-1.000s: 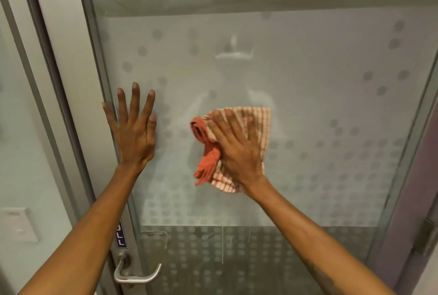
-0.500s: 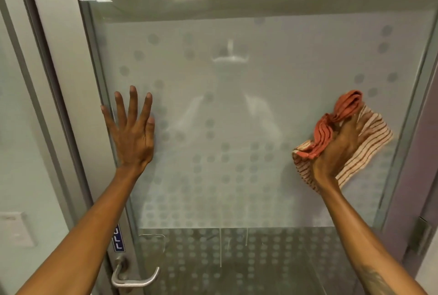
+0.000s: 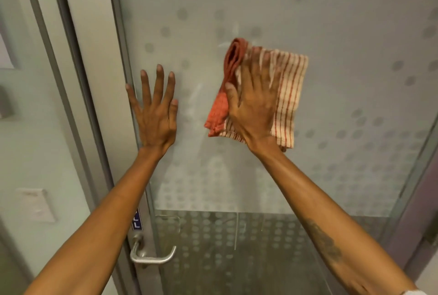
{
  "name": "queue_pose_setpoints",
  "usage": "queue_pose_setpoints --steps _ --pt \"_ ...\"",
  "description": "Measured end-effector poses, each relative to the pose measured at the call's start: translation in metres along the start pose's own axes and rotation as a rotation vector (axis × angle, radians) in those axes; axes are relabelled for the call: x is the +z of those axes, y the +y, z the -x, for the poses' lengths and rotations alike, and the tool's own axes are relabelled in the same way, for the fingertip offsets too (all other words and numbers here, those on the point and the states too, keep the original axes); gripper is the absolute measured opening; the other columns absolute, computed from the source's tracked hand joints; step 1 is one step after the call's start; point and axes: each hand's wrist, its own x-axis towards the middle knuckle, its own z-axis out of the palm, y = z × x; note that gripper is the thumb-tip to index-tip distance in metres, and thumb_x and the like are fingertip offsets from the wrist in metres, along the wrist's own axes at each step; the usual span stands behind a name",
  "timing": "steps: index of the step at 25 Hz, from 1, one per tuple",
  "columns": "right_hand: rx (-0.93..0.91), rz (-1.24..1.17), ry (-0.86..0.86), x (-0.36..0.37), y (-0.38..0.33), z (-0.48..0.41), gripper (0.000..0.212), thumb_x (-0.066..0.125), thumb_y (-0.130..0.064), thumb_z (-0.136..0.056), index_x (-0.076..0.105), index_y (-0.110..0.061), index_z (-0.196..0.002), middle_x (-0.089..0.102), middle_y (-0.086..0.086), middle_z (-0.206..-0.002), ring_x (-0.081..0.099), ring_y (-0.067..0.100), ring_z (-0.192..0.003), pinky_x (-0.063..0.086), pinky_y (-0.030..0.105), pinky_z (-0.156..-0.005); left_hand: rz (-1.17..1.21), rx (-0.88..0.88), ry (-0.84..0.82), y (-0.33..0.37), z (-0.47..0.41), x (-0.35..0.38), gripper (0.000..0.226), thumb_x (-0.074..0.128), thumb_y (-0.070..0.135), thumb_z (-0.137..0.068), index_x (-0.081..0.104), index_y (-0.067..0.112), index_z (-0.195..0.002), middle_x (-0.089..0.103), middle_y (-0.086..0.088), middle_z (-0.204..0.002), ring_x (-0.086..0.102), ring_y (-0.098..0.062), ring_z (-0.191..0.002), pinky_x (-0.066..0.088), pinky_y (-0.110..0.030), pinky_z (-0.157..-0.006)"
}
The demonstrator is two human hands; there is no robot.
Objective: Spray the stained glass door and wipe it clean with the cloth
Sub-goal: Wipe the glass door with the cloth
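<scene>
So the glass door [image 3: 331, 81] fills pretty much the whole view, frosted panel with a dot pattern that gets denser toward the bottom, clear strip below that. Metal frame [image 3: 94, 81] runs down the left side with a lever handle [image 3: 151, 255] low down.

Wiping looks like the step in hand. There's a faint pale smear [image 3: 195, 97] on the glass between the two hands, plus thin drip lines [image 3: 236, 230] running down the clear lower strip, so I'd say there's a fair bit left to cover.

The cloth [image 3: 288, 95], red-striped with a solid red edge bunched on the left, is flat against the frosted part around the upper middle. Right hand [image 3: 254, 102] is spread open on top of it, palm pinning it to the glass rather than clutching it, fingers a bit blurred. Left hand [image 3: 155, 109] is open too, empty, fingers splayed flat on the glass right by the frame, looks like it's bracing the door.

How I'd do it well: keep that flat palm so pressure spreads over the whole cloth, work in overlapping passes top to bottom so drips get caught on the way down, and refold to a dry face once it's damp or you just get streaks. Keep the bracing hand off cleaned areas or it leaves prints
</scene>
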Motion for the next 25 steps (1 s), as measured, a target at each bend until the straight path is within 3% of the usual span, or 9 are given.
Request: queue_pose_setpoints --steps 4,9,12,17,22,25 --pt "-0.278 -0.010 -0.155 0.011 -0.010 0.034 0.053 0.048 -0.030 -0.104 0.041 -0.009 -0.152 0.037 0.012 -0.159 0.029 0.030 -0.151 0.006 0.047 -0.126 0.013 -0.006 -0.002 -0.001 -0.001 0.001 0.056 0.019 0.036 -0.111 0.003 0.024 -0.163 0.018 -0.005 -0.171 0.013 -0.036 -0.158 0.007 -0.065 -0.123" --pt "-0.560 -0.079 -0.329 0.013 -0.001 0.102 0.051 0.053 -0.027 -0.105 0.043 -0.009 -0.151 0.039 0.010 -0.158 0.032 0.027 -0.150 0.015 0.048 -0.126 0.007 -0.040 -0.007 0.001 -0.001 0.001 0.058 0.017 0.038 -0.109 0.020 0.015 -0.162 0.022 -0.009 -0.169 0.018 -0.039 -0.155 0.009 -0.066 -0.122" --pt "-0.632 -0.120 -0.383 0.014 0.005 0.126 0.051 0.053 -0.024 -0.105 0.041 -0.010 -0.152 0.037 0.009 -0.160 0.029 0.024 -0.152 0.018 0.047 -0.126 -0.043 -0.053 -0.004 0.004 -0.003 0.001 0.058 0.015 0.040 -0.109 0.023 0.015 -0.161 0.025 -0.010 -0.168 0.020 -0.039 -0.154 0.012 -0.066 -0.122" --pt "-0.675 -0.109 -0.446 0.011 0.018 0.168 0.051 0.052 -0.019 -0.105 0.038 -0.013 -0.154 0.036 0.006 -0.160 0.029 0.022 -0.152 0.015 0.044 -0.127 -0.026 -0.225 0.074 0.032 0.012 0.007 0.062 0.011 0.044 -0.108 0.027 0.015 -0.160 0.027 -0.010 -0.167 0.021 -0.041 -0.155 0.010 -0.063 -0.123" --pt "-0.714 -0.185 -0.481 -0.006 0.042 0.207 0.047 0.047 -0.010 -0.105 0.042 -0.013 -0.152 0.040 0.005 -0.159 0.035 0.020 -0.149 0.025 0.042 -0.125 -0.053 -0.232 0.102 0.034 0.012 0.009 0.057 0.025 0.035 -0.107 0.028 0.014 -0.160 0.029 -0.012 -0.166 0.022 -0.042 -0.154 0.012 -0.064 -0.123" --pt "-0.719 -0.159 -0.543 -0.036 0.086 0.229 0.044 0.047 -0.009 -0.106 0.045 -0.013 -0.150 0.038 0.005 -0.159 0.035 0.021 -0.149 0.021 0.040 -0.126 -0.062 -0.234 0.114 0.035 0.012 0.008 0.056 0.027 0.029 -0.106 0.030 0.012 -0.159 0.030 -0.014 -0.166 0.017 -0.036 -0.157 0.011 -0.063 -0.123"
